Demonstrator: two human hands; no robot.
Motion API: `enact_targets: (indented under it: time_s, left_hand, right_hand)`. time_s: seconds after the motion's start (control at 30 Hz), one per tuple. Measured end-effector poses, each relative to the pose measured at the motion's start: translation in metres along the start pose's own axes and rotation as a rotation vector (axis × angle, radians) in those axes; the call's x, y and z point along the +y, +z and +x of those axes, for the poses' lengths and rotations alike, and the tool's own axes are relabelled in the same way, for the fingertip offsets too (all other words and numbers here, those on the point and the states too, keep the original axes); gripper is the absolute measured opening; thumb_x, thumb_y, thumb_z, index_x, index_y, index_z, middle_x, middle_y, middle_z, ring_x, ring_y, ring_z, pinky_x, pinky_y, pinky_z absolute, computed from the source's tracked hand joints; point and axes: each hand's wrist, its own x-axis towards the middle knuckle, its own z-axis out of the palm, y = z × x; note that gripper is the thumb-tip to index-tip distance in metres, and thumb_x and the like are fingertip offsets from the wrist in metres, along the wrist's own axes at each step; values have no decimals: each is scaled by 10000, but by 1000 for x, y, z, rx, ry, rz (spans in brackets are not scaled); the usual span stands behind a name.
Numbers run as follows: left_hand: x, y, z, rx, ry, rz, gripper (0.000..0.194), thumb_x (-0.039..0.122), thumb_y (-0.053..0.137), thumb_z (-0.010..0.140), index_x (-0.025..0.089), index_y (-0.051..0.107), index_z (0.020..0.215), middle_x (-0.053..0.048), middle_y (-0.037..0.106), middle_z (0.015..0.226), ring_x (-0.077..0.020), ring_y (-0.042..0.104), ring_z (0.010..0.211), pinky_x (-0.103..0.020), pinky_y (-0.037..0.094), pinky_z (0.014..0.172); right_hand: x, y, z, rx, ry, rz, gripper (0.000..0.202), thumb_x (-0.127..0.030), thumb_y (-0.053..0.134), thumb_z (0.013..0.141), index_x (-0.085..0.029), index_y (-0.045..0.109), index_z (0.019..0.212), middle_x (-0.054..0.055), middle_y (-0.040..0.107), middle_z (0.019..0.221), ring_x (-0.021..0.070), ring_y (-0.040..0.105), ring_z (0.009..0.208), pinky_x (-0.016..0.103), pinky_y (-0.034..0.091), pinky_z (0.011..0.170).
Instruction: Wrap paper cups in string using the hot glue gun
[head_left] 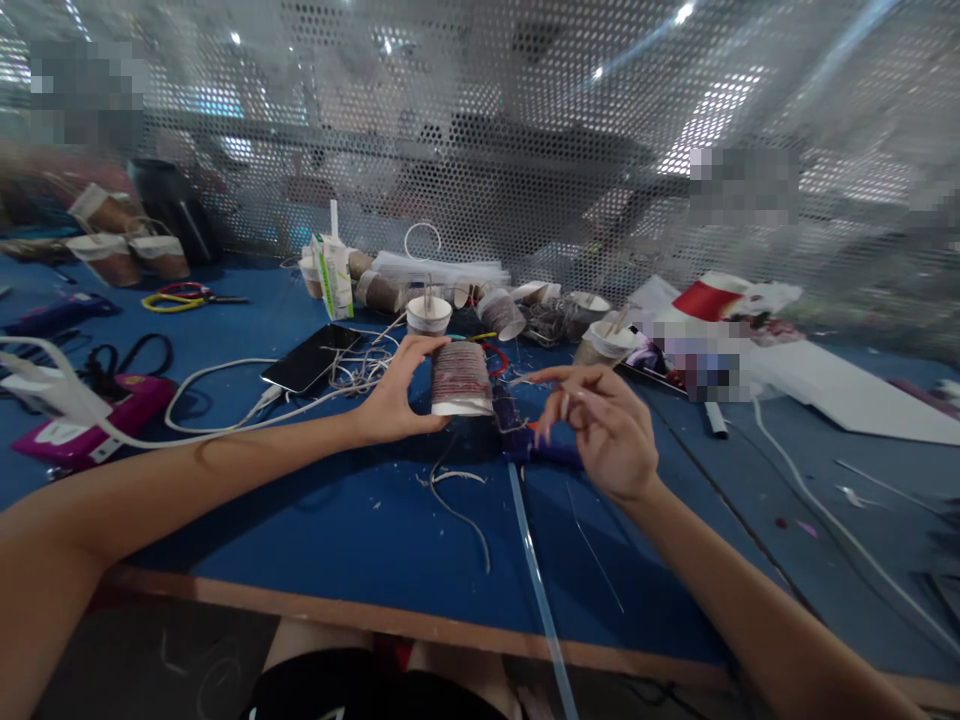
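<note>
My left hand is closed around a paper cup wound with brown and reddish twine, its white rim facing down. The cup is held above the table. To its right, my right hand is raised with the index finger reaching toward the cup and the other fingers curled. A thin pale strand shows near the fingertips; whether they grip it is hard to make out. Between the hands lies a blue glue gun, partly hidden, with a long clear glue stick running past the table edge.
Behind the cup stands another wrapped cup. A phone on a white cable, a drink carton and scissors lie left. A wrapped cup and white board are right. A perforated metal screen closes the back.
</note>
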Motion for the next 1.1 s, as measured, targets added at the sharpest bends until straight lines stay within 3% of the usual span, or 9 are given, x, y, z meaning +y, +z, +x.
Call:
enact_targets:
  time_s: [0.13,0.27,0.33,0.43,0.63,0.87,1.1]
  left_hand:
    - [0,-1,1,3,23,19,785,375,771,683,248,413,1370,-127,483,1301,-305,490,1248,-529,443,1079]
    - [-1,0,1,1,31,31,793,379,777,682,242,413,1373,-129,483,1308,-304,485,1251,-521,445,1078]
    - [0,0,1,0,46,39,777,361,769,692,243,410,1371,-130,484,1308,-305,482,1251,-527,443,1074]
    - [2,-1,1,-3,55,50,757,333,748,705,242,401,1372,-128,480,1302,-306,482,1248,-535,444,1066]
    - [3,-1,0,-6,30,44,781,340,752,684,264,387,1370,-116,464,1297,-306,471,1253,-530,460,1043]
    - [2,0,-1,-6,20,-22,773,373,751,700,279,380,1371,-114,428,1322,-309,462,1274,-513,480,1033]
    - [1,1,-1,-3,26,-106,774,402,762,706,289,388,1375,-109,407,1322,-306,461,1281,-517,473,1064]
  right_hand:
    - [-6,11,-17,-332,148,92,249,-421,583,873,-203,539,762,86,737,974,78,471,388,272,437,379]
    - [-4,13,-22,-414,183,96,296,-464,605,874,-193,553,767,72,725,990,56,469,399,241,434,371]
    - [-3,13,-21,-416,212,72,288,-470,601,879,-192,578,807,35,711,823,64,455,388,232,434,363]
    - [-3,12,-18,-395,221,64,313,-496,593,879,-193,573,801,-1,656,614,79,428,352,232,433,342]
    - [-1,8,-10,-233,186,183,414,-521,632,829,-192,483,626,97,765,831,56,402,282,221,356,235]
    - [1,4,-2,-77,212,188,417,-489,657,795,-182,507,557,55,732,660,43,366,234,195,353,223]
    - [11,-4,3,52,225,24,436,-474,591,835,-211,477,507,-10,500,346,103,421,266,182,295,212]
